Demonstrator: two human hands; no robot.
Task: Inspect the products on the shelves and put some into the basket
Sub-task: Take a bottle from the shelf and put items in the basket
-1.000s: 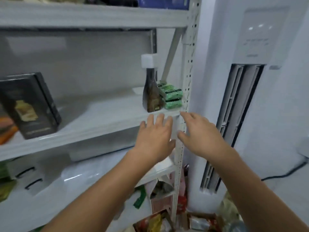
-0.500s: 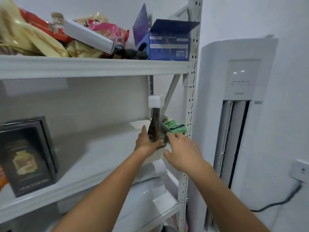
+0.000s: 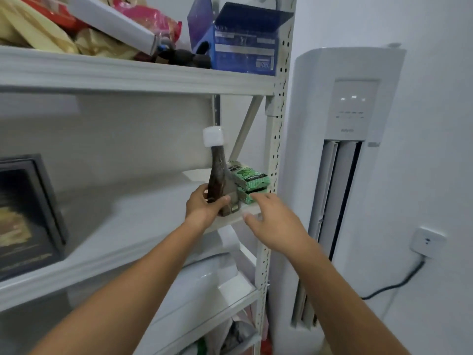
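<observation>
Head view. Step in hand, judged: picking a product off the middle shelf (image 3: pixel 143 226) for inspection; nothing in the basket yet, basket not in view.

Left hand (image 3: pixel 204 208) wrapped round lower body of dark bottle (image 3: pixel 217 180), thumb across the front, fingers curled behind. Right hand (image 3: pixel 271 221) just beside the bottle, fingers spread and relaxed, holding nothing; fingertips close to the green packets (image 3: pixel 249 179), contact not resolvable through blur.

Bottle at right end of middle shelf, near the perforated upright post (image 3: pixel 275 155), directly in front of the stacked green packets. Base at or just above the shelf edge; lifted or resting, cannot tell.

Orientation: long axis near vertical, slight lean with top toward the left. White cap (image 3: pixel 213 135) uppermost, neck tapering up from a broad base. Label side seemingly turned right, partly hidden by the thumb.

Next move, judged: lift clear of shelf lip, keep cap up, turn label toward the eye; right hand free to steady the base or neck. Risk: knocking the green packets on withdrawal.

Elsewhere: black box (image 3: pixel 23 213) at left of same shelf; blue carton (image 3: pixel 243 44) and bags on upper shelf; white tower air conditioner (image 3: pixel 343 149) to the right.
</observation>
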